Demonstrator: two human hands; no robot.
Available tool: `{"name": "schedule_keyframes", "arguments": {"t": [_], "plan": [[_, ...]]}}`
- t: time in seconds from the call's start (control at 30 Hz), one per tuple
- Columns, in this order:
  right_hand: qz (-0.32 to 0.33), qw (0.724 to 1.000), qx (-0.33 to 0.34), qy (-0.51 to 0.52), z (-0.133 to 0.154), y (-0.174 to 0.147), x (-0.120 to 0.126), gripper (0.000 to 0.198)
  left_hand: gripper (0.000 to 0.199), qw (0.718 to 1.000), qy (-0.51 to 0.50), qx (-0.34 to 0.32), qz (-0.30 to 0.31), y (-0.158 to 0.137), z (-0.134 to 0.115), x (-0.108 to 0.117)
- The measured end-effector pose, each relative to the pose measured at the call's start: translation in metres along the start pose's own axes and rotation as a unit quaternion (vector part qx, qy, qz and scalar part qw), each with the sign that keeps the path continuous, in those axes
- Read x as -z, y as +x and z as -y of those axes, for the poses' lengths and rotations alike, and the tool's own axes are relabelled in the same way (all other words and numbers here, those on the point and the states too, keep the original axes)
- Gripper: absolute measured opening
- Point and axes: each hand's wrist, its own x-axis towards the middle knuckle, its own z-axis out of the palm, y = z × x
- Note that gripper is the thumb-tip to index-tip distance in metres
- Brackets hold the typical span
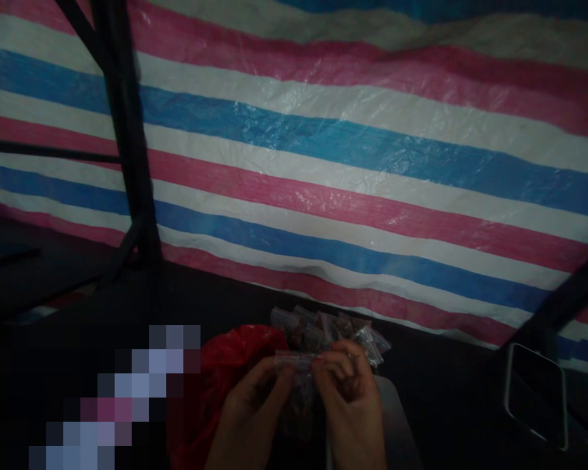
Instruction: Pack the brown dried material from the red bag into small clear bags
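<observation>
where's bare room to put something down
Black tabletop looks bare between the flat grey panel and the pale-rimmed black phone. Crowded: around the left hand and right hand, with a shiny red plastic bag at left and piled small clear plastic bags beyond. Left of that bag is too dark and blurred to judge.

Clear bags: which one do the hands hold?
The bag pinched along its top by the left hand and right hand; the other bags lie piled beyond.

My left hand (249, 408) and right hand (355, 398) reach forward, side by side, thumbs pinching against curled forefingers.
</observation>
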Motion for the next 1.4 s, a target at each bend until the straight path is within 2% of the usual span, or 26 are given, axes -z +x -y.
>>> {"name": "schedule_keyframes", "arguments": {"t": [0.2,0.4,0.57,0.73,0.93,1.03,1.17,1.3,1.4], "plan": [[0.045,0.999,-0.014,-0.006,-0.007,-0.004,-0.009,0.050,0.033,0.999,0.027,-0.025,-0.010,0.000,-0.001,0.007],[0.005,0.999,0.020,-0.031,-0.012,-0.006,-0.013,0.044,0.032,0.999,0.047,-0.026,0.010,-0.002,-0.003,0.007],[0.038,0.999,0.004,-0.034,-0.010,-0.008,-0.014,0.047,0.034,0.999,0.033,-0.023,0.007,-0.002,-0.003,0.008],[0.021,0.999,0.020,-0.033,-0.009,-0.010,-0.018,0.039,0.034,0.998,0.053,-0.026,0.006,-0.003,0.003,0.010],[0.047,0.996,0.031,-0.065,-0.009,-0.010,-0.019,0.037,0.040,0.998,0.039,-0.035,-0.018,-0.002,0.009,0.012],[0.058,0.996,0.034,-0.065,-0.007,-0.008,-0.017,0.035,0.039,0.998,0.051,-0.034,-0.001,-0.002,0.010,0.014],[0.069,0.997,0.011,-0.040,-0.004,-0.006,-0.009,0.040,0.039,0.997,0.057,-0.032,0.027,-0.005,0.009,0.011],[0.058,0.997,-0.017,-0.037,-0.005,-0.006,-0.004,0.049,0.047,0.999,0.031,-0.011,0.013,-0.007,0.006,0.005],[0.034,0.999,-0.001,-0.026,-0.005,-0.007,-0.005,0.049,0.047,0.999,0.052,-0.017,0.006,-0.006,0.005,0.006]]}}
